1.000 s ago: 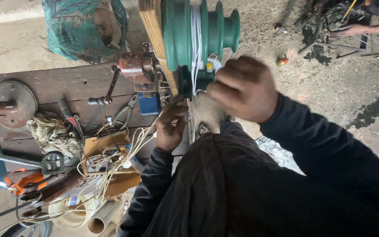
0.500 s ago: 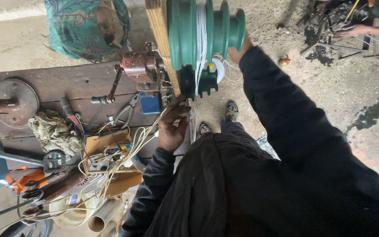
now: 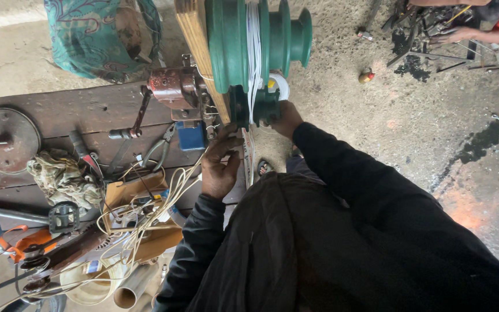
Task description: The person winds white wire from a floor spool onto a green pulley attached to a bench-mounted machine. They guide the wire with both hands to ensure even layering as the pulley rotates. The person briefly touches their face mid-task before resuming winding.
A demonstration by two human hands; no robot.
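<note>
A crumpled rag [image 3: 62, 178] and pliers [image 3: 160, 150] are seen lying on the wooden bench [image 3: 76, 110], beside a tangle of pale wire [image 3: 145, 214]. The left hand [image 3: 219, 167] is pressed, fingers loosely curled and gripping nothing, against the bench edge just below the green stepped spool [image 3: 244, 46], which is mounted above and wound with white strands. The right hand [image 3: 287, 118] is set against the spool's dark underside; whether it is closed cannot be told.
</note>
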